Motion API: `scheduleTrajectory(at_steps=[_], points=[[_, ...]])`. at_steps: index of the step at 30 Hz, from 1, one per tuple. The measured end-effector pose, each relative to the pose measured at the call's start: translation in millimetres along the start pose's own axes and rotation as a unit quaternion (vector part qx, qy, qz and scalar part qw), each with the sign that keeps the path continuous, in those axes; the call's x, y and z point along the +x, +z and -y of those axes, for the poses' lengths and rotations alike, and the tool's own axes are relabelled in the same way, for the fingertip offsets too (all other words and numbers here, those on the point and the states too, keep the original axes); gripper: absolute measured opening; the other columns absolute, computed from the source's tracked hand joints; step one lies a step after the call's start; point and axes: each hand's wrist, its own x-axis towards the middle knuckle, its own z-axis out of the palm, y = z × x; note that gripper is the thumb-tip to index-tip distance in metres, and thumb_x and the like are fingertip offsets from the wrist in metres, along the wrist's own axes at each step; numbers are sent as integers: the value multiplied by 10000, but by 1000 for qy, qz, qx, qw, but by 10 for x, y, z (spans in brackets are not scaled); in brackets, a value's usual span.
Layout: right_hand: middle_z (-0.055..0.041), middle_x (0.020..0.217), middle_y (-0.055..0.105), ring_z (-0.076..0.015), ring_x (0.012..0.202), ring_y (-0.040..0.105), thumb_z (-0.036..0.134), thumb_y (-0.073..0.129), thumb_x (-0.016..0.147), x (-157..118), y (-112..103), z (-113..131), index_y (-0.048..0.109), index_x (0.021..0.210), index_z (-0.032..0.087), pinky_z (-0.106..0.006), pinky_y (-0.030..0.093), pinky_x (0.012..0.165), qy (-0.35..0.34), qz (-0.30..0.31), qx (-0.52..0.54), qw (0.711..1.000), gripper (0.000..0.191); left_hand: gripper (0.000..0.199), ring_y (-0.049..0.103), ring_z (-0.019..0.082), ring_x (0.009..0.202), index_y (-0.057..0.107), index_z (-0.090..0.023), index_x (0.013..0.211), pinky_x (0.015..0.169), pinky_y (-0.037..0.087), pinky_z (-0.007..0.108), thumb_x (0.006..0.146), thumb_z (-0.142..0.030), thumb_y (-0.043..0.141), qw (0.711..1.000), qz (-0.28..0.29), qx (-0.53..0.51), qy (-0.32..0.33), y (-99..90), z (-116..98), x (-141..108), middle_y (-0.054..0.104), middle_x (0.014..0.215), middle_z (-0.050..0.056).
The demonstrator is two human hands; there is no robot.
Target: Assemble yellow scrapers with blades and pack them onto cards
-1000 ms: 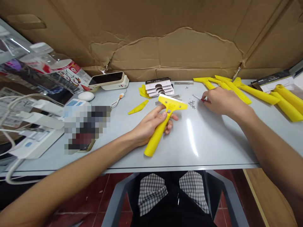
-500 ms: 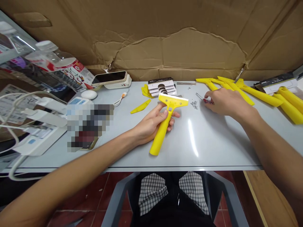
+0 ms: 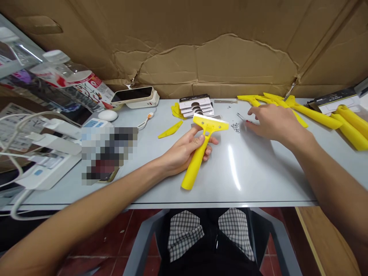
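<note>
The right hand has eased back a little from the small screwdriver; a moment ago its fingers were pinched on the red grip, and now they look looser and more spread, with the tips right at that grip; the hand hides most of the red, so I cannot tell whether it is still held or only touched; the metal shaft points up and to the left, just beside the small heap of screws on the desk. The left hand has barely changed; its fingers stay closed around the handle of a yellow scraper, which sits mid-desk with its head and pale blade angled away; I cannot tell whether the handle end touches the desk or hangs just above it. Behind the scraper is a stack of card packs; a loose yellow piece lies to its left; more yellow scrapers lie at the right, partly cut off by the frame edge or overlapping each other; a phone sits further left, and a pixelated patch hides whatever lies on the desk there.
</note>
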Motion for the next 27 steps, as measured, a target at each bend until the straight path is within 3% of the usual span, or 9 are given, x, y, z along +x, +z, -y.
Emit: scheduleTrajectory(at_steps=[4,7,10,14,17,22,27], points=[[-153,1144,802,-378,1019,730,386,582,979,-137,-125,248,798,1226,212,-481,523,798,-27,-72,60,995,371,413,674,140,728,544,-238,1356,660,565,291,1024,-326,773,1000,5,8,0,-3,2,2,757,1110,74],[-121,1154,812,-316,937,756,310,616,942,-211,-123,424,783,1291,202,-473,562,830,-93,-63,200,973,402,423,675,139,716,540,-244,1391,662,570,296,1035,-315,755,1000,13,6,0,1,1,-1,759,1089,65],[-97,1069,812,-261,787,755,347,654,975,-222,-64,506,779,1319,213,-446,599,738,-102,8,373,922,390,448,689,144,718,516,-250,1433,669,574,298,1049,-315,737,1000,17,8,-2,14,-3,-10,763,1061,55],[-68,850,775,-221,618,680,451,769,959,-173,-6,499,814,1132,232,-421,586,569,-46,83,530,843,283,472,723,158,707,491,-249,1469,670,582,305,1061,-317,720,999,25,19,-5,6,-2,-11,789,1043,65],[-64,844,782,-229,655,700,442,852,908,-135,-14,480,820,1016,252,-472,648,666,-26,82,576,813,221,437,774,192,737,533,-193,1452,692,608,327,1065,-304,704,999,28,15,-14,-37,12,11,814,1056,112],[-64,860,782,-272,784,766,361,907,853,-101,-35,449,813,974,264,-538,695,817,29,47,612,789,182,287,826,259,853,689,-78,1264,793,670,380,1005,-200,700,998,28,-9,-52,-104,19,55,817,1191,228],[-74,915,807,-281,816,778,312,892,855,-75,-4,422,797,1005,263,-558,698,856,38,32,617,785,183,287,837,275,963,717,-67,1287,902,691,432,1030,-194,703,996,51,-20,-71,-115,-3,34,797,1269,248]])
